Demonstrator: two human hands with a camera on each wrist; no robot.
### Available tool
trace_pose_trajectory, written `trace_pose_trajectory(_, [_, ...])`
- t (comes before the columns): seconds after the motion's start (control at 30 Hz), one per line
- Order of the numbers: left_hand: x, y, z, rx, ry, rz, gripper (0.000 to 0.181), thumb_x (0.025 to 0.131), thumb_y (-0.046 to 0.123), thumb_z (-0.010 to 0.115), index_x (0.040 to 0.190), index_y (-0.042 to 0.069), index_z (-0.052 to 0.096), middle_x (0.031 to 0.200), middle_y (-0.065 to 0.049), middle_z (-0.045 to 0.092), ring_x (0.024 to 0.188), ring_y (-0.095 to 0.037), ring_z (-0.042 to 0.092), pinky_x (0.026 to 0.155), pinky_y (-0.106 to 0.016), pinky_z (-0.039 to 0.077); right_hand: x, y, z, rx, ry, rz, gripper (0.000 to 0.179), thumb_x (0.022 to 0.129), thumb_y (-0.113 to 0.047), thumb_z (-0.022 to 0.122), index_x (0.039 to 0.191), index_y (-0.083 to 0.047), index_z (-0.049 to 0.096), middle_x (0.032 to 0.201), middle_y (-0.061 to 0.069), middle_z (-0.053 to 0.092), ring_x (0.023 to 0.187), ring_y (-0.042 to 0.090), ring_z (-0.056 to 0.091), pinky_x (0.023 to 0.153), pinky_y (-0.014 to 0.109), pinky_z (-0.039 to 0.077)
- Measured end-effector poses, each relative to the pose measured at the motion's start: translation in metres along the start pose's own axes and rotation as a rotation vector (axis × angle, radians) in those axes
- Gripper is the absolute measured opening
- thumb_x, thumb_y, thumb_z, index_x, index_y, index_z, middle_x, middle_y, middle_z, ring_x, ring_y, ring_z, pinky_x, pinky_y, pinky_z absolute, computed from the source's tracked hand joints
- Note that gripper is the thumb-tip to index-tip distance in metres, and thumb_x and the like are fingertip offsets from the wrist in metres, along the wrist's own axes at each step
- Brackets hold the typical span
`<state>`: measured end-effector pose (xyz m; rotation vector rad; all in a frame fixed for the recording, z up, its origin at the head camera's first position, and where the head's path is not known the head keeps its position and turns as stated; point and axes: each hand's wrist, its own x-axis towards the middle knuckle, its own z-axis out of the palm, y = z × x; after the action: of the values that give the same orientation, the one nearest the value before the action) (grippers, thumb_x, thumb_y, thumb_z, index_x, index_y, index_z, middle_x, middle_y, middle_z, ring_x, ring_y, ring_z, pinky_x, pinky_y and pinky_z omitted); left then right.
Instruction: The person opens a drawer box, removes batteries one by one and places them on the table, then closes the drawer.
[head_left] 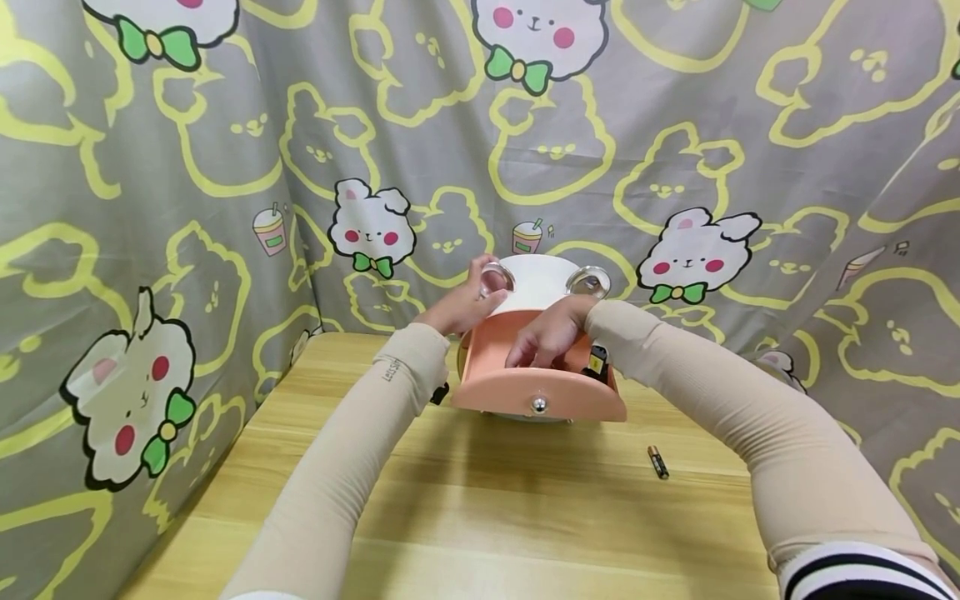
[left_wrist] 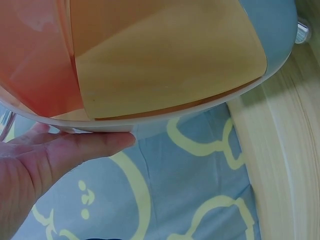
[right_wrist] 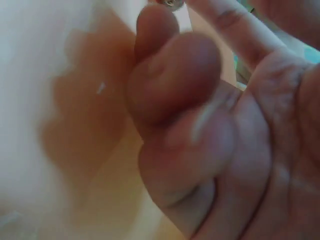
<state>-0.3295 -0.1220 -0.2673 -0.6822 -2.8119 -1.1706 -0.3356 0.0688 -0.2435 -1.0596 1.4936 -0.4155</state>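
Fingers of the left hand point(head_left: 467, 302) grip the white case point(head_left: 536, 285); the right hand point(head_left: 551, 333) curls inside the drawer point(head_left: 502, 393), grasp unclear.

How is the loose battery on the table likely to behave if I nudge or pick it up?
The battery will probably roll if nudged, being cylindrical and lying on its side on the flat table. Its straight, hard-looking casing suggests it should keep its shape when pinched. Its smooth-looking surface may be slightly slippery.
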Motion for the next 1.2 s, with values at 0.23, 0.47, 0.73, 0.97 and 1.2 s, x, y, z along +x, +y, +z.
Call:
trace_pose_trajectory(0.23, [0.0, 0.0, -0.001, 0.007, 0.004, 0.013, 0.065, 0.101, 0.036, 0.049, 0.149, 0.02, 0.008, 0.121, -0.03, 0.054, 0.113, -0.039, 0.055, 0.102, -0.047, 0.038, 0.002, 0.005, 0.0, -0.075, 0.061, -0.046, 0.029, 0.095, -0.002, 0.053, 0.124, -0.001, 0.054, 0.101, 0.003, 0.062, 0.086, 0.011, 0.059, 0.073, 0.023, 0.049])
trace_pose_trajectory(0.47, [0.0, -0.001, 0.0, -0.005, -0.003, 0.0, 0.064, 0.101, 0.038, 0.049, 0.147, 0.023, 0.007, 0.121, -0.021, 0.055, 0.11, -0.035, 0.056, 0.101, -0.045, 0.04, 0.008, 0.001, -0.003, -0.159, 0.042, -0.081, 0.052, 0.097, -0.002, 0.049, 0.147, -0.007, 0.037, 0.118, 0.003, 0.059, 0.1, 0.015, 0.055, 0.085, 0.028, 0.048])
trace_pose_trajectory(0.73, [0.002, -0.002, 0.0, 0.032, -0.012, -0.001, 0.064, 0.1, 0.036, 0.049, 0.146, 0.023, 0.006, 0.116, -0.019, 0.056, 0.107, -0.035, 0.057, 0.102, -0.045, 0.039, 0.014, -0.007, -0.004, -0.265, 0.131, -0.025, 0.059, 0.097, -0.003, 0.048, 0.151, -0.019, 0.033, 0.106, 0.0, 0.058, 0.085, 0.014, 0.054, 0.075, 0.027, 0.047])
trace_pose_trajectory(0.97, [0.002, 0.001, 0.001, 0.024, -0.007, -0.011, 0.064, 0.1, 0.035, 0.05, 0.146, 0.023, 0.007, 0.118, -0.025, 0.054, 0.111, -0.037, 0.055, 0.104, -0.045, 0.037, 0.014, -0.006, -0.004, -0.281, 0.222, 0.002, 0.042, 0.099, -0.016, 0.054, 0.14, -0.017, 0.044, 0.093, 0.0, 0.056, 0.078, 0.012, 0.053, 0.071, 0.024, 0.044])
trace_pose_trajectory(1.2, [0.002, 0.0, 0.001, 0.033, 0.002, -0.013, 0.064, 0.1, 0.035, 0.05, 0.147, 0.023, 0.007, 0.118, -0.026, 0.054, 0.11, -0.037, 0.055, 0.103, -0.045, 0.038, 0.014, -0.006, -0.003, -0.232, 0.304, 0.072, 0.018, 0.099, -0.012, 0.052, 0.116, -0.006, 0.056, 0.085, -0.003, 0.055, 0.069, 0.008, 0.051, 0.065, 0.021, 0.042])
